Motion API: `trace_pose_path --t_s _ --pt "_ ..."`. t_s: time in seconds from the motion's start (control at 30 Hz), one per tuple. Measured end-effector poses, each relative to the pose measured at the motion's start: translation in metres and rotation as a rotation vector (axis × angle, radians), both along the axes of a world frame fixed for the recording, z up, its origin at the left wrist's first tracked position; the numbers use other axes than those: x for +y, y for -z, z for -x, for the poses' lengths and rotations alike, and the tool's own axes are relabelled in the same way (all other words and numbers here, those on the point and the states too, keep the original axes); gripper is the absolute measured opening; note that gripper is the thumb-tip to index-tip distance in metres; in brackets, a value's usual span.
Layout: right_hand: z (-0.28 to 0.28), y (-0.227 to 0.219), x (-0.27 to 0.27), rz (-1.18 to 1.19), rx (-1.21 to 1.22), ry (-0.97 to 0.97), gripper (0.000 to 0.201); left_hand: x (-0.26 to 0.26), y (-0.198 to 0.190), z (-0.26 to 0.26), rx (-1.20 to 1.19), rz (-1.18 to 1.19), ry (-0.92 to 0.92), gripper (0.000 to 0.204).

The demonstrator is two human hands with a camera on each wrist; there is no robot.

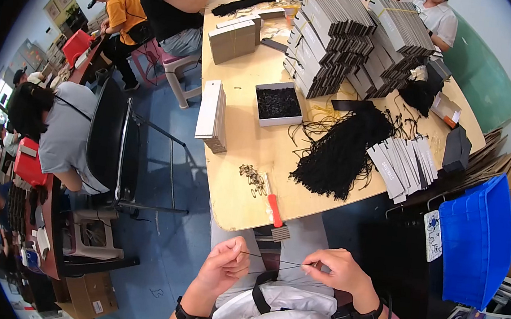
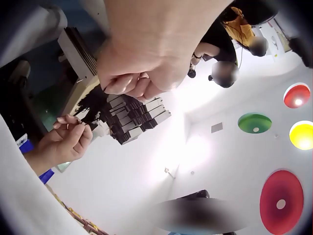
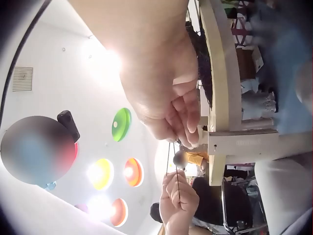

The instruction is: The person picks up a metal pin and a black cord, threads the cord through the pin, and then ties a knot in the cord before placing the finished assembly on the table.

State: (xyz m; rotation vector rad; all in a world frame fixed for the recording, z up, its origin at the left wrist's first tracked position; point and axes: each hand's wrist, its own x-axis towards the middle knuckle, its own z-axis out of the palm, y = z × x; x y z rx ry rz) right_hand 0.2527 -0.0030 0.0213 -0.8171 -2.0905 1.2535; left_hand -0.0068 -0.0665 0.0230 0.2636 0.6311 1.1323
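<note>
A thin black cord is stretched between the two hands above the lap, in front of the table's near edge. The left hand pinches one end of it between thumb and curled fingers. At the other end the right hand pinches the cord with thumb and index finger. In the right wrist view two strands of cord run from the right hand to the left hand. The left wrist view shows the left hand curled, its fingertips partly hidden.
On the table lie a red-handled tool, metal rings, a heap of black cords, fanned grey tags, a box of small black pieces and tall card stacks. A blue bin stands at the right.
</note>
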Motion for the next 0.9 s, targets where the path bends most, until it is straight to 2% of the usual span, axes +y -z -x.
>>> trace_pose_path --t_s 0.2,0.33,0.4,0.5,0.53,0.8,0.9 --pt "-0.004 0.004 0.000 -0.047 -0.019 -0.075 0.010 -0.003 -0.006 0.009 0.243 0.039 0.040 0.026" --pt "-0.004 -0.002 0.000 -0.071 -0.029 -0.114 0.011 -0.001 -0.014 0.009 0.270 0.049 0.048 0.029" --pt "-0.004 -0.001 0.001 -0.105 -0.021 -0.122 0.011 -0.001 -0.016 0.009 0.516 -0.017 0.070 0.032" --pt "-0.005 -0.001 -0.001 -0.114 -0.022 -0.126 0.012 0.001 -0.012 0.007 0.589 -0.038 0.065 0.031" --pt "-0.005 -0.001 -0.001 -0.092 -0.032 -0.120 0.012 0.002 -0.011 0.006 0.590 -0.038 0.064 0.031" --pt "-0.014 0.011 -0.003 0.011 0.014 -0.058 0.010 0.004 0.006 -0.001 0.143 0.036 0.022 0.028" --pt "-0.018 0.013 -0.007 0.036 0.001 -0.024 0.008 0.006 0.009 -0.005 0.153 0.053 0.022 0.028"
